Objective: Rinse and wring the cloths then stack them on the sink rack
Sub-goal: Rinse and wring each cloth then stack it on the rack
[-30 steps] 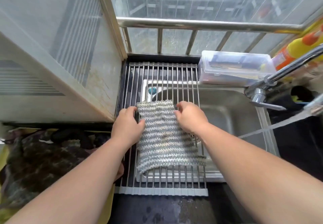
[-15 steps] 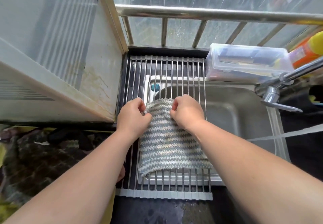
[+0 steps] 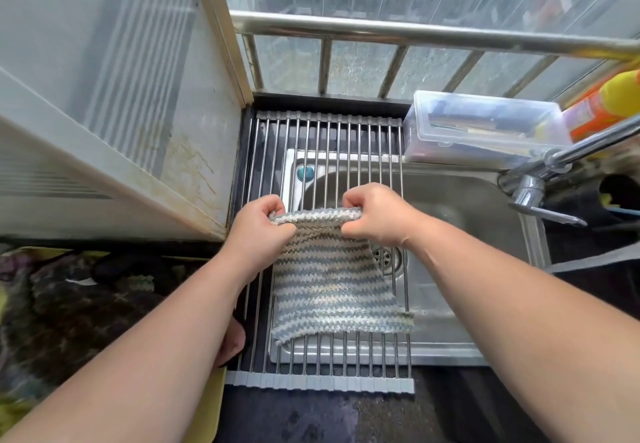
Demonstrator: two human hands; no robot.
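A grey and white striped cloth [image 3: 332, 290] lies on the metal bar sink rack [image 3: 325, 145], which spans the left part of the steel sink [image 3: 464, 200]. My left hand [image 3: 258, 231] pinches the cloth's far left corner. My right hand [image 3: 377, 214] pinches its far right corner. The far edge is lifted off the bars and bunched between my hands, while the near edge still rests on the rack. No other cloth shows.
A clear plastic box [image 3: 485, 127] stands behind the sink at the right. The tap [image 3: 540, 179] reaches in from the right, beside an orange and yellow bottle [image 3: 609, 103]. A pale cabinet wall [image 3: 194, 152] borders the rack's left side. A window railing [image 3: 415, 34] runs behind.
Both hands went from lying on the cloth's far corners to pinching them. They have raised the far edge off the rack and drawn it toward me.
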